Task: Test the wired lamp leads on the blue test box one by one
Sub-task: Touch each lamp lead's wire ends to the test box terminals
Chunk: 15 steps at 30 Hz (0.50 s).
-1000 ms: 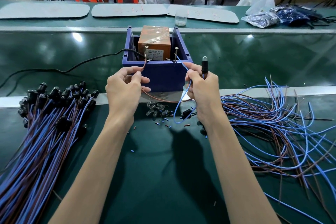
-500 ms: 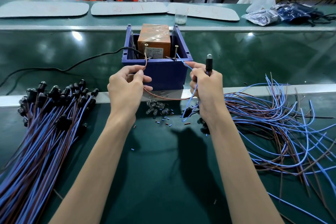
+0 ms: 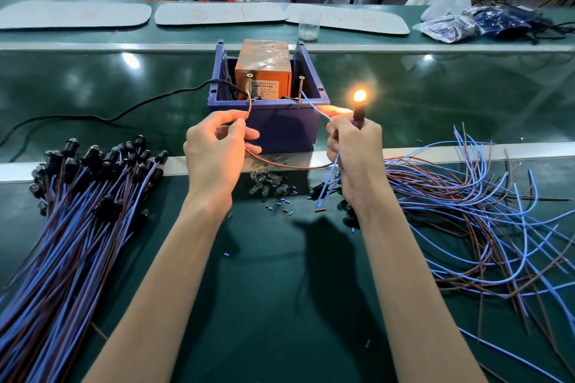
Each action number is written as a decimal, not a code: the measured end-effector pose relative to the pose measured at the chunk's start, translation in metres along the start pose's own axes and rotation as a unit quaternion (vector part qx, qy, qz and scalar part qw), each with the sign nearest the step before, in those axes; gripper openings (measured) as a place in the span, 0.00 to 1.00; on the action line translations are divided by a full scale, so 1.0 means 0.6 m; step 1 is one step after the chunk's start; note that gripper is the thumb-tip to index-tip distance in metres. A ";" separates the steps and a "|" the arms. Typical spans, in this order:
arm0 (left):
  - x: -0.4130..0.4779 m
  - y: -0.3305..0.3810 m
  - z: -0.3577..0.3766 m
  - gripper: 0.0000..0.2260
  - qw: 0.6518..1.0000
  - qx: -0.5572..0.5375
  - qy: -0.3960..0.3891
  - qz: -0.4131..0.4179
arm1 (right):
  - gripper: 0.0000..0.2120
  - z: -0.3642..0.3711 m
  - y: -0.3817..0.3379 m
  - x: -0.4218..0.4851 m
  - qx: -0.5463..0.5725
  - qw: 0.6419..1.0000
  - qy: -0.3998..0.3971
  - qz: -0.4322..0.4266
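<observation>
The test box [image 3: 267, 124] stands just beyond the fingers [image 3: 249, 134], with a lamp [image 3: 358, 113] upright in the right ones. A bundle of leads [image 3: 71, 227] lies to their left, loose wires [image 3: 482, 211] to their right, and small bulbs [image 3: 267, 185] beneath.

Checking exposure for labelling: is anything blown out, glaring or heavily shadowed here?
Head view: the lit lamp in the right hand blooms into an orange-white blob, tinting a fingertip; overhead lights glare on the glossy green belt; soft shadows fall on the near bench.
</observation>
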<state>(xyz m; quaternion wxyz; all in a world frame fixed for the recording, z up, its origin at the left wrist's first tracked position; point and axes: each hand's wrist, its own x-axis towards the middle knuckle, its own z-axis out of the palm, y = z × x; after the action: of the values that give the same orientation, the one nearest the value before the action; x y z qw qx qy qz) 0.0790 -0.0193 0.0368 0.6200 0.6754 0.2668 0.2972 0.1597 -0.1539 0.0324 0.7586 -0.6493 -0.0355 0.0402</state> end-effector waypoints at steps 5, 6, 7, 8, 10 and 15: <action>0.002 -0.001 0.000 0.11 1.000 0.002 -0.002 0.003 | 0.17 0.000 0.001 0.001 -0.002 1.000 -0.001 -0.002; 0.002 -0.001 -0.001 0.11 1.000 0.003 -0.003 0.004 | 0.17 0.000 0.000 0.001 -0.004 1.000 -0.001 -0.003; 0.003 -0.001 -0.001 0.11 1.000 0.003 -0.003 0.005 | 0.17 0.000 0.000 0.001 -0.006 1.000 -0.002 -0.004; 0.004 -0.001 -0.001 0.11 1.000 0.003 -0.004 0.005 | 0.16 0.000 0.000 0.000 -0.007 1.000 -0.002 -0.005; 0.004 -0.002 0.000 0.11 1.000 0.004 -0.005 0.006 | 0.16 0.002 0.001 0.000 -0.012 1.000 -0.003 -0.005; 0.003 -0.003 -0.001 0.11 1.000 0.002 -0.006 0.006 | 0.14 0.003 0.001 -0.002 -0.025 1.000 -0.006 -0.003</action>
<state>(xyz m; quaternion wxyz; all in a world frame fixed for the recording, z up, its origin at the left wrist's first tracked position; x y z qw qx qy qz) 0.0800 -0.0175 0.0349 0.6187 0.6799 0.2597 0.2958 0.1584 -0.1525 0.0322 0.7418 -0.6681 -0.0425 0.0410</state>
